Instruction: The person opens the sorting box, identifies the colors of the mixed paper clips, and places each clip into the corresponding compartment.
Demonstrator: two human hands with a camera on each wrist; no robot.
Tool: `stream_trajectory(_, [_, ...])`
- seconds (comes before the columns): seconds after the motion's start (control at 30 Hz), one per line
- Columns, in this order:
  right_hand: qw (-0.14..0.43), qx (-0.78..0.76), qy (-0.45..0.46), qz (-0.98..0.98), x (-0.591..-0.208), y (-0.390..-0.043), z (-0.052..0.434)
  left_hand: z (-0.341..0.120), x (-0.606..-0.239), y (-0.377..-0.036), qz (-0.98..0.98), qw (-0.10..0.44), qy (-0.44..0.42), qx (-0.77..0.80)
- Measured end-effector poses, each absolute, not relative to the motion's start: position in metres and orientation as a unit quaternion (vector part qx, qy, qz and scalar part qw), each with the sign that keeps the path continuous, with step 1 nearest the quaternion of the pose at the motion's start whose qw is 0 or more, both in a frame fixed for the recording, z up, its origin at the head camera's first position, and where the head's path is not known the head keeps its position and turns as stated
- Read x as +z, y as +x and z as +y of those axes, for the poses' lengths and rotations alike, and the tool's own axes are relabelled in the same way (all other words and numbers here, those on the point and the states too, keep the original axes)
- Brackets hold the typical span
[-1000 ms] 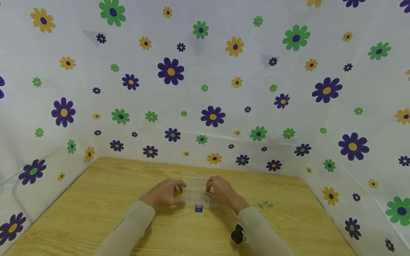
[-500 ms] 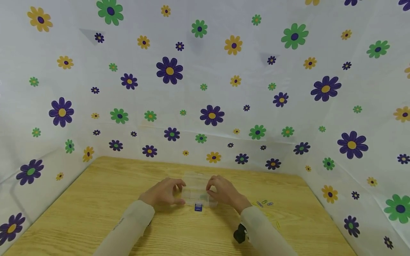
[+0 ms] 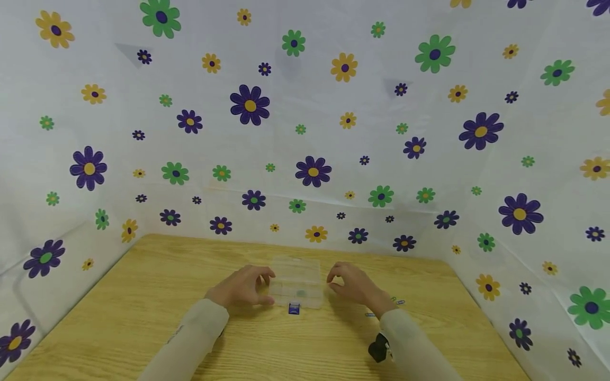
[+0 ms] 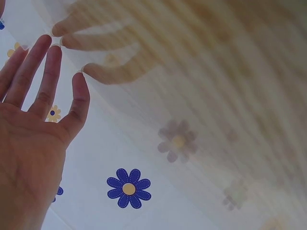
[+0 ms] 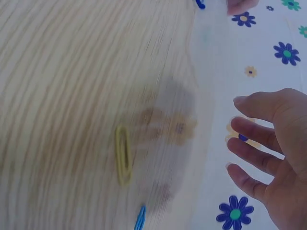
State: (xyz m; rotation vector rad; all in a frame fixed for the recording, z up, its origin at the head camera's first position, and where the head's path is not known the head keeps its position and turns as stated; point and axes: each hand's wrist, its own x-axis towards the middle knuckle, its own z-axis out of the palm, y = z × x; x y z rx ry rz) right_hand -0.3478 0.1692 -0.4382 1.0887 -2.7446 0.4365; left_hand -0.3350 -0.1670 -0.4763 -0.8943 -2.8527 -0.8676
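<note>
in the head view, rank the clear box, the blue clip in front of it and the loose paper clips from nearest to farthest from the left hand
From the left hand:
1. Clear box, right beside its fingertips, between the two hands.
2. Blue clip, just in front of the box, toward the person.
3. Loose paper clips, on the table beyond the right hand, farthest.

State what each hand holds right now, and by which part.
The left hand touches the left end of the clear box with its fingertips; whether it grips is unclear. The right hand holds nothing, off the box's right end.
</note>
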Motion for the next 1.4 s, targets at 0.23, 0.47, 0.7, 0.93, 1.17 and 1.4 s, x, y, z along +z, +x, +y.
stream_trajectory(0.23, [0.071,0.153,0.345,-0.923,-0.438,-0.347,0.199,-0.17,-0.479,-0.334,-0.919,0.018,-0.28,-0.277])
stream_trajectory(0.47, [0.057,0.158,0.31,-0.936,-0.444,-0.348,0.238,-0.171,-0.479,-0.333,-0.918,0.011,-0.282,-0.278])
stream_trajectory(0.7, [0.035,0.179,0.266,-0.947,-0.445,-0.349,0.273,-0.17,-0.478,-0.332,-0.918,0.0,-0.276,-0.285])
stream_trajectory(0.93, [0.023,0.183,0.248,-0.951,-0.441,-0.351,0.296,-0.169,-0.475,-0.334,-0.92,0.002,-0.271,-0.283])
stream_trajectory(1.17, [0.009,0.188,0.219,-0.957,-0.445,-0.352,0.311,-0.169,-0.475,-0.337,-0.919,0.007,-0.282,-0.277])
stream_trajectory(1.4, [-0.005,0.188,0.195,-0.962,-0.455,-0.357,0.322,-0.168,-0.477,-0.337,-0.917,0.009,-0.284,-0.279])
